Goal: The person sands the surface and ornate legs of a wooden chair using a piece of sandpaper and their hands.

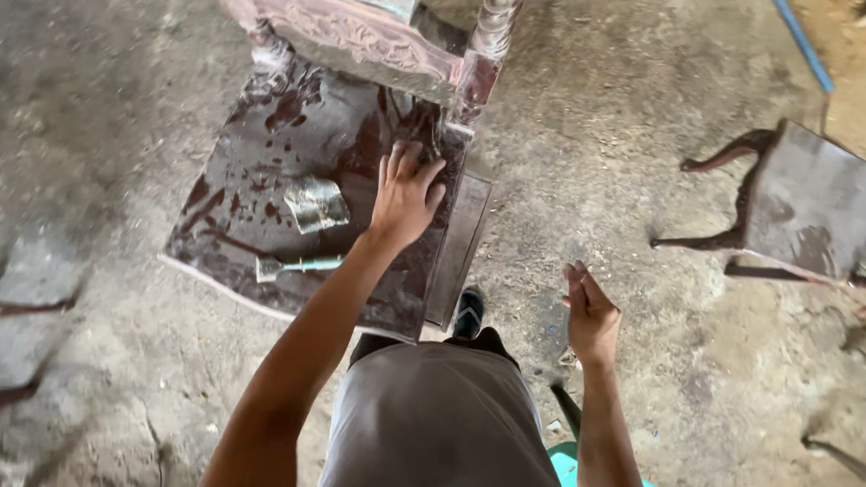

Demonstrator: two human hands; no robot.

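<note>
Seen from above, our left hand [406,196] lies flat and unclenched, fingers spread, on the dark red-stained seat [260,192] of a carved wooden chair [364,36], close to the seat's right edge and just below the carved back rail. Our right hand [591,314] hangs loose and half-curled over the dirt floor [652,136], grasping nothing and well apart from the chair. On the seat, left of the pressing hand, we note a crumpled scrap of sandpaper [316,204] and, nearer the front edge, a small scraper [291,266]. A narrow board [459,250] runs along the seat's right side. The floor to the right is open as far as a second chair [810,202]. A green plastic stool [569,469] stands beside our leg.
</note>
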